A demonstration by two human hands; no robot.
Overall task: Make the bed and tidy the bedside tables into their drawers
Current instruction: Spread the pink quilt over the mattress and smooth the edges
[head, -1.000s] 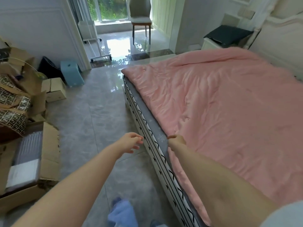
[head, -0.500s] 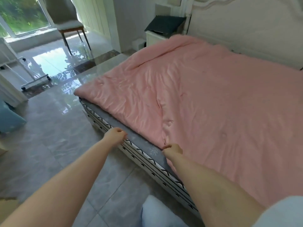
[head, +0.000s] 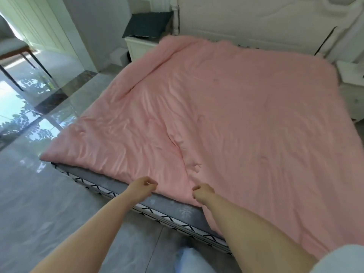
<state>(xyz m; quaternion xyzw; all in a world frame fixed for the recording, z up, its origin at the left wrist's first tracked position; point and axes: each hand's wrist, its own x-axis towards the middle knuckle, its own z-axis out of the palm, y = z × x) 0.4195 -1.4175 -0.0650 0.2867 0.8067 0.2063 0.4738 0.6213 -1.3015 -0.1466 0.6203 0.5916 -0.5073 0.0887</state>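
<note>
Glossy tiled floor (head: 39,203), pink quilt (head: 226,115) short of mattress edge (head: 122,186). Left hand (head: 142,187) loosely curled, empty; right hand (head: 202,192) pinching hem. Risk: one-sided tug skewing quilt.

Daylight is pouring in from the upper left, glaring white off the glossy floor (head: 29,107), which is mirroring foliage. The pink quilt (head: 226,115) is glowing evenly, soft shadows lying in its creases. The wide lens is bending the headboard (head: 256,20) and the room's edges. Everything is looking slightly soft, smearing most toward the corners.
</note>
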